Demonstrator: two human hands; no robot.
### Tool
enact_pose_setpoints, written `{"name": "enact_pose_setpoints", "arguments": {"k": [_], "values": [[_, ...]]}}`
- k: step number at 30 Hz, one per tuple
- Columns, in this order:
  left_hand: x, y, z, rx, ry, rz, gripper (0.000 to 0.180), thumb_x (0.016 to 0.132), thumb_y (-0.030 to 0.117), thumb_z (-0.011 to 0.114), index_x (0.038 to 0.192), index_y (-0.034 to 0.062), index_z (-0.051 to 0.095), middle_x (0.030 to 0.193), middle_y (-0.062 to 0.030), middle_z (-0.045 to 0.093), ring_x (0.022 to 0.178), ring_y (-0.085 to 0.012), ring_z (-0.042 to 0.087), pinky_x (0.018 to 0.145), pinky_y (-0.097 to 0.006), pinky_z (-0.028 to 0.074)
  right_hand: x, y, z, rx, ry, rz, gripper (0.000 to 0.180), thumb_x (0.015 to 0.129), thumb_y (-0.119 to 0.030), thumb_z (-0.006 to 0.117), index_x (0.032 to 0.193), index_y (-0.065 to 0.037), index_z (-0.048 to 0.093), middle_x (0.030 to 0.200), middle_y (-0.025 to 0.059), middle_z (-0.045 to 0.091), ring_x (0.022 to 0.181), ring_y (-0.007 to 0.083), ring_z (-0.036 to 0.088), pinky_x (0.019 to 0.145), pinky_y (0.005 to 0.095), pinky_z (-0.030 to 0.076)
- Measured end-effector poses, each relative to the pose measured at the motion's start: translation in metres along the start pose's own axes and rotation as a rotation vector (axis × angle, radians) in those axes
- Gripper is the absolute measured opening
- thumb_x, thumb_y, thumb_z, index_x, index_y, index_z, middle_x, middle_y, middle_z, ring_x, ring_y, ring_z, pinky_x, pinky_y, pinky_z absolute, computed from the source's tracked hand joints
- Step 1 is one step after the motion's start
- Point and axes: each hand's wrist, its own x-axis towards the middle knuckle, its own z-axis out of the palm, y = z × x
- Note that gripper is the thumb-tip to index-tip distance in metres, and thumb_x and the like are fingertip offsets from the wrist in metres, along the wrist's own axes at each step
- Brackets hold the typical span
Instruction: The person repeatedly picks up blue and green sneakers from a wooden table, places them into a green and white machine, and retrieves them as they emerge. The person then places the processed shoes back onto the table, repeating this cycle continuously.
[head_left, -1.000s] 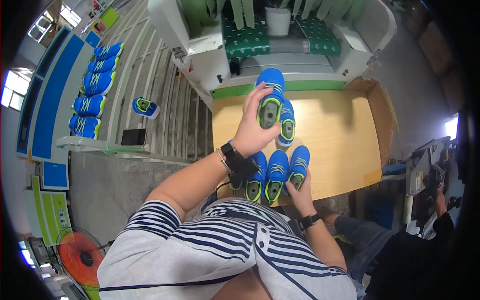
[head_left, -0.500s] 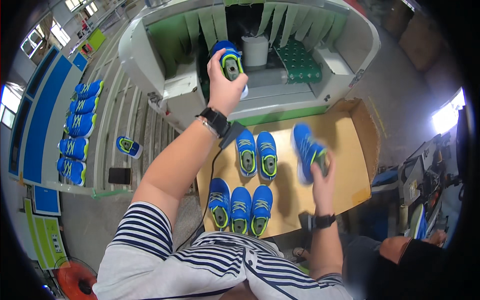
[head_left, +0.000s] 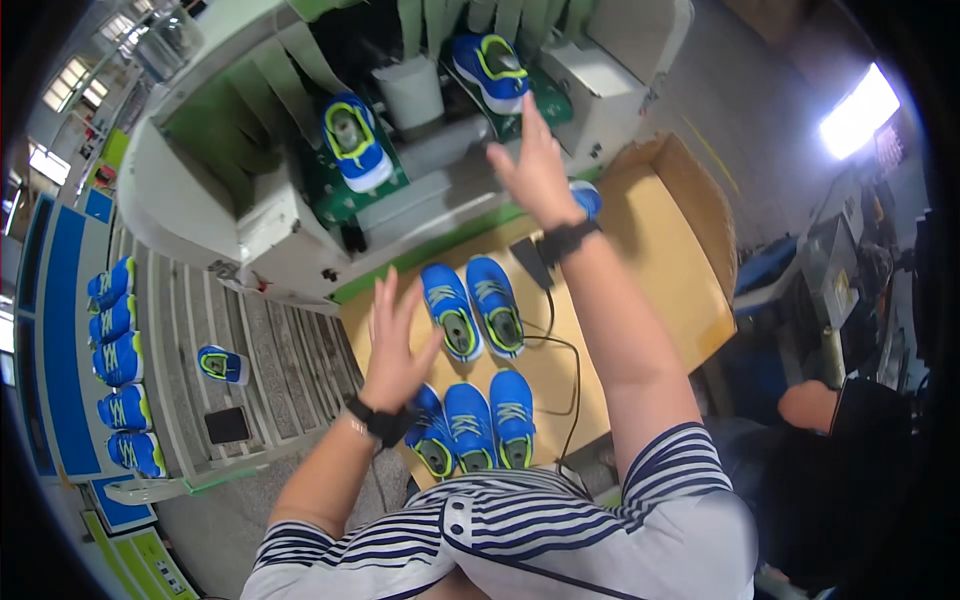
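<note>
Your right hand [head_left: 535,165] is raised with its fingers spread and empty, just near of the far-right shoe [head_left: 492,68] lying in the machine [head_left: 270,215], while a second shoe [head_left: 352,140] lies in the machine's left bay. Your left hand [head_left: 395,335] hovers with fingers apart, holding nothing, over the left edge of the counter [head_left: 650,260]. On the counter, a pair [head_left: 472,308] lies mid-way and three shoes [head_left: 475,425] sit at the near edge.

Shoes [head_left: 470,318] crowd the tabletop [head_left: 640,300]; its right side lies open.
</note>
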Motion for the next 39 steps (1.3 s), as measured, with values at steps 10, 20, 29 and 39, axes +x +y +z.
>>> {"name": "enact_pose_setpoints", "arguments": {"k": [10,20,29,39], "values": [[-0.137,-0.011,0.053,0.195,-0.325,-0.133,0.048,0.095,0.031,0.063,0.137,0.0077,0.059,0.144,-0.0135,0.058,0.142,-0.0407,0.042,0.118,-0.061,0.025,-0.201,0.108,-0.098,-0.199,-0.66,0.251,0.095,0.078,-0.059,0.078,0.149,-0.005,0.047,0.153,0.0306,0.042,0.143,0.0442,0.04,0.118,0.0476,0.034],[-0.142,-0.019,0.064,0.204,-0.249,-0.135,0.04,0.093,0.023,0.063,0.131,0.0096,0.063,0.139,-0.0124,0.061,0.142,-0.0367,0.044,0.117,-0.059,0.028,-0.27,0.139,-0.188,0.228,-0.731,0.495,0.054,0.087,-0.033,0.079,0.129,-0.01,0.054,0.166,0.0273,0.012,0.153,0.0412,0.02,0.122,0.0482,0.026],[-0.15,-0.028,0.07,0.22,-0.205,-0.136,0.039,0.094,0.023,0.063,0.131,0.0101,0.063,0.139,-0.0122,0.062,0.142,-0.0361,0.045,0.118,-0.058,0.027,-0.361,0.072,-0.189,-0.338,-0.368,0.425,0.067,0.09,-0.04,0.074,0.144,-0.011,0.047,0.165,0.0207,0.026,0.15,0.0377,0.032,0.119,0.0601,0.026],[-0.146,-0.026,0.07,0.192,-0.198,-0.126,0.038,0.094,0.023,0.06,0.13,0.0102,0.063,0.135,-0.0124,0.064,0.14,-0.0375,0.046,0.116,-0.058,0.03,-0.406,0.109,-0.187,0.127,0.082,0.841,0.074,0.098,-0.035,0.067,0.145,0.01,0.032,0.139,0.0323,0.047,0.128,0.0371,0.052,0.108,0.0401,0.041]]}}
